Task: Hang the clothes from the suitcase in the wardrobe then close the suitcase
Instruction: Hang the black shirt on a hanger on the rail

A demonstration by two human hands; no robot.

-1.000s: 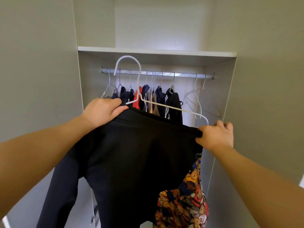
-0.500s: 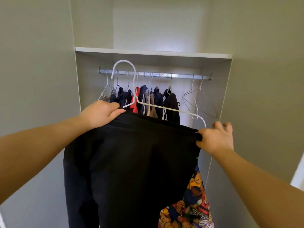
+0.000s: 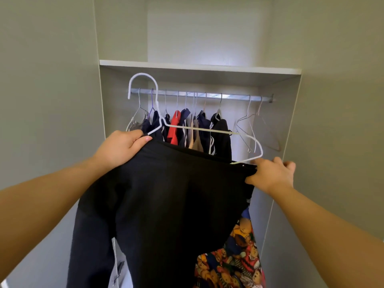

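- The left hand's (image 3: 122,150) fingers curl over the upper left corner of a black garment (image 3: 172,204), thumb (image 3: 145,140) pressed flat on the near side of the cloth, so this hand grips it
- The right hand (image 3: 270,175) pinches the upper right corner of the same garment, its thumb on the cloth and its other fingers (image 3: 288,164) curled behind the edge
- Between the two hands the garment's top edge runs taut, sloping down toward the right; the rest of the cloth hangs down through the middle of the frame to the bottom edge
- A white hanger (image 3: 197,129) rises from that top edge: its left shoulder ends just beside the left thumb and its right shoulder bends down into the cloth next to the right hand
- The hanger's hook stands in front of the left end of the rail (image 3: 234,97); whether it touches the rail cannot be told
- Behind the garment, dark clothes (image 3: 220,134) and a red top (image 3: 173,129) hang bunched on the rail at centre frame
- Two bare wire hangers (image 3: 247,125) hang to their right, near the wardrobe's (image 3: 291,121) side wall
- A shelf (image 3: 197,66) spans the wardrobe above the rail
- A bear-print fabric (image 3: 234,262) shows at lower right, behind the black garment
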